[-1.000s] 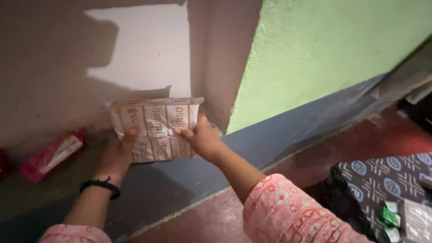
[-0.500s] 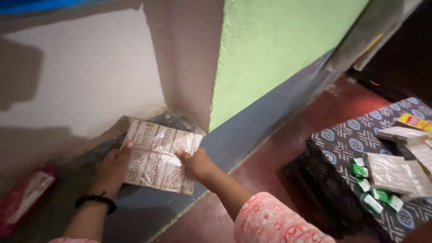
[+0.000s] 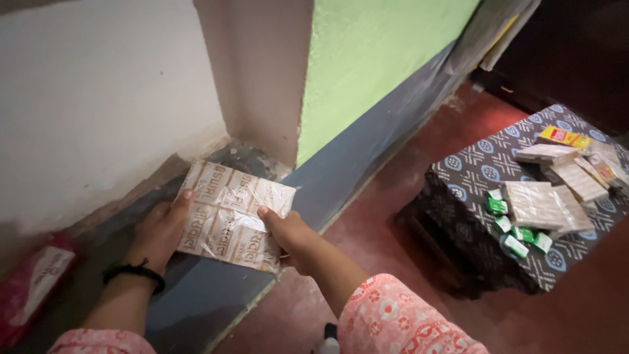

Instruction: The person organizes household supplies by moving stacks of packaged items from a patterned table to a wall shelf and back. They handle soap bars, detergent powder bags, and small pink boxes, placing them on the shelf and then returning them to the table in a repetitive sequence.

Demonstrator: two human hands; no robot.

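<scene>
A red packet [image 3: 33, 288] lies well left of the left hand [image 3: 160, 229], which with the right hand [image 3: 288, 236] grips a plastic-wrapped pack [image 3: 232, 216] between them on the ledge [image 3: 190, 288], seemingly mid-placement, with more packs [image 3: 540, 203] far right.

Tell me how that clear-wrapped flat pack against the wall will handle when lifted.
The flat pack probably stays fairly stiff: it keeps its flat shape between the left hand and right hand. Its glossy, crinkled wrap looks slippery. It seems light, since fingertips alone steady it.
</scene>
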